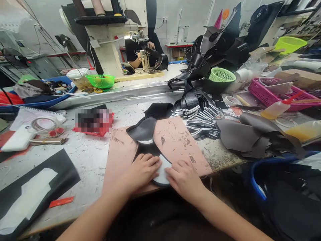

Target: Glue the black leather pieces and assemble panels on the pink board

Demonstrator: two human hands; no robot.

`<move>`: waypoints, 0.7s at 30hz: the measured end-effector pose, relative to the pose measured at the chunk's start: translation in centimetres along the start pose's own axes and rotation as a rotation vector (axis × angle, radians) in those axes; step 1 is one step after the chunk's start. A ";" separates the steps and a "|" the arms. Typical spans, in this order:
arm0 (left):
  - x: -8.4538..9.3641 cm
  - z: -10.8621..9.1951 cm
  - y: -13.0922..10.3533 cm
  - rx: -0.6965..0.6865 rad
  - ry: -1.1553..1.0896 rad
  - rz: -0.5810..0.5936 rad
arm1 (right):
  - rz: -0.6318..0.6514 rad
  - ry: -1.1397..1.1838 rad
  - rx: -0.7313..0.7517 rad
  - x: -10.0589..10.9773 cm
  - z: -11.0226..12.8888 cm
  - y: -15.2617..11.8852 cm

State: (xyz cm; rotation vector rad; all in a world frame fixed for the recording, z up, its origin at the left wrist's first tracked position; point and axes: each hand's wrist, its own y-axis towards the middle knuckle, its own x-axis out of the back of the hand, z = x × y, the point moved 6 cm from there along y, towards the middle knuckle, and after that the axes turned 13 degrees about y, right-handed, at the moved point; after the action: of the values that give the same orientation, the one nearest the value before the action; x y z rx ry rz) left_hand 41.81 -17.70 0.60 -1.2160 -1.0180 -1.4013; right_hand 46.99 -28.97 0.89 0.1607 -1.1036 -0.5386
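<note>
Left hand: the person's left hand (pixel 145 169), fingers bent, lies on a black leather-like panel (pixel 144 130), fingertips at the left edge of a white rounded flat insert (pixel 164 167).
Right hand: the person's right hand (pixel 184 175) has its fingers on the insert's right edge.
Hand state: apart, insert between them; whether either grips or merely presses cannot be told.
Panel position: on a pink, scuffed rectangular board (pixel 173 137) at the table's front edge; insert over its near end.
Beyond board: bundled black strips with white edges (pixel 198 113), right of centre.
Left of board: red plastic basket (pixel 100 131), contents blurred; nearer, a flat red strip (pixel 61 202) beside a black sheet (pixel 66 167).
Across table: a dark-clothed co-worker's hand (pixel 151 45) at a cream sewing machine (pixel 106 50).
</note>
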 end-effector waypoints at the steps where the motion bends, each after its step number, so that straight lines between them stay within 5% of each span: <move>1: -0.2 0.1 -0.4 -0.033 -0.020 0.011 | 0.015 0.003 -0.006 -0.1 -0.1 -0.2; 7: -1.0 0.9 -1.3 -0.062 -0.148 0.065 | 0.129 -0.016 -0.063 -0.6 -0.7 -0.3; 14: -1.4 0.0 -1.6 0.145 -0.423 -0.005 | 0.141 -0.171 -0.054 -1.2 2.1 1.9; 18: -1.1 2.2 -5.0 0.515 -0.922 -0.327 | 0.080 -0.036 0.285 -2.2 4.4 -0.1; 21: -0.6 5.1 -11.4 0.759 -0.975 -0.591 | 0.009 0.088 0.589 -2.7 3.6 -3.6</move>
State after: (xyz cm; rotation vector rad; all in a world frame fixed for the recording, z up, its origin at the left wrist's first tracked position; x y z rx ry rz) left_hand 31.43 -10.70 0.86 -1.0045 -2.4601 -0.5798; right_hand 41.75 -30.30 -1.05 0.6845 -1.1515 -0.1825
